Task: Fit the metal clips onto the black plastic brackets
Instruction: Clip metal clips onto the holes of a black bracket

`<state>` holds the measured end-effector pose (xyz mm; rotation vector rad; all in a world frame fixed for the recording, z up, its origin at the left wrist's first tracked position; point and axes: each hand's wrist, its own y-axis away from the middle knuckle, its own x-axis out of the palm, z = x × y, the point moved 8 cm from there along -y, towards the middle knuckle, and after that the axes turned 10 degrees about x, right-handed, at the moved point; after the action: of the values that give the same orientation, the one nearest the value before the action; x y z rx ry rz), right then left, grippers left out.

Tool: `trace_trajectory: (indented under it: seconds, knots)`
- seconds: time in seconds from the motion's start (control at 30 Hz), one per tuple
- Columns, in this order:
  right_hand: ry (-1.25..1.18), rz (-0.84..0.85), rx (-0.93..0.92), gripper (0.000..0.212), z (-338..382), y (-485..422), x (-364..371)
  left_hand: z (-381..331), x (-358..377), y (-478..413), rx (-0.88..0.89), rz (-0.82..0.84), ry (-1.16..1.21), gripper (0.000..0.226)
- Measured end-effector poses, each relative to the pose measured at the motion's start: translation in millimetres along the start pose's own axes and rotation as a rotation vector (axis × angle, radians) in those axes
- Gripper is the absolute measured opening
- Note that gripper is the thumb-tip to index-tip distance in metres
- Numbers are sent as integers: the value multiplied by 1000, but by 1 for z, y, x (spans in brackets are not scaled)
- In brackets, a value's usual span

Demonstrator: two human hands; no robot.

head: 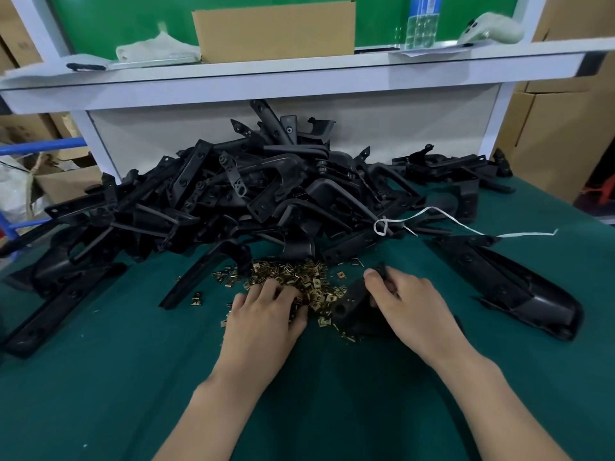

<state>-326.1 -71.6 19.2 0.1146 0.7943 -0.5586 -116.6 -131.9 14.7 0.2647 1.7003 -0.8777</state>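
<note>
Two hands meet at the heap on the head view. The left hand [266, 314] lies fingers-down on the metal clips [309, 281]; whether it pinches one, I cannot tell. The right hand [406, 304] grips a black bracket [349, 306] just right of the clips, its long axis slanting away rightward.

Bare tabletop [100, 377] across the near side, open to passage. Barred at the back by a heap of black brackets [266, 194] under a low shelf [299, 78]. Flanked by a long left bracket [66, 301] and a long right bracket [519, 287]; metal clips [299, 277] strewn between; white string [525, 234] trailing right.
</note>
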Motion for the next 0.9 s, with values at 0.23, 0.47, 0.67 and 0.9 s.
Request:
trace_trajectory:
  seconds: [0.23, 0.47, 0.67, 0.9]
  knots:
    - [-195, 100, -27, 50, 5, 3, 4, -1, -9, 2, 5, -87, 52, 14]
    - [-253, 183, -59, 55, 11, 7, 7, 0, -17, 2, -34, -135, 79, 17]
    - [-215, 201, -42, 80, 6, 5, 12, -3, -20, 4, -18, -134, 76, 25]
    - [-229, 208, -86, 82, 10, 5, 14, -3, -21, 5, -17, -178, 124, 38]
